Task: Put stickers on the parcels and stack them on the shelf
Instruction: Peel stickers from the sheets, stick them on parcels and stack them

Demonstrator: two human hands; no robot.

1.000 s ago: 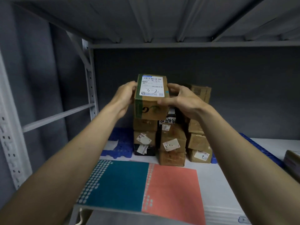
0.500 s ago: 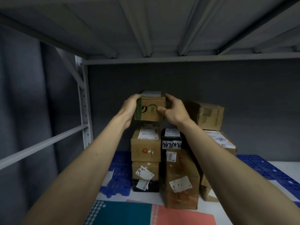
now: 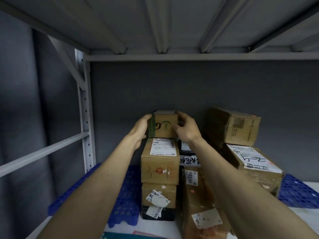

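Note:
A small brown parcel (image 3: 164, 125) with green print and a white label on top sits at the top of the left stack of parcels (image 3: 159, 168), toward its back. My left hand (image 3: 140, 129) grips its left side and my right hand (image 3: 185, 128) grips its right side, fingers curled over the edges. Below it lie a labelled carton with red marks, another carton and a dark box. A tall brown parcel (image 3: 203, 200) with a white sticker stands to the right.
More cartons (image 3: 241, 128) are piled at the right on the white shelf board (image 3: 302, 214). Blue plastic pallets (image 3: 124, 192) lie under the stacks. A grey upright post (image 3: 85, 111) and rail stand at the left; the upper shelf (image 3: 172, 28) is close overhead.
Both hands carried the small parcel forward and down onto the left stack. The camera moved closer to the shelf, and the teal and red mat has almost left the view.

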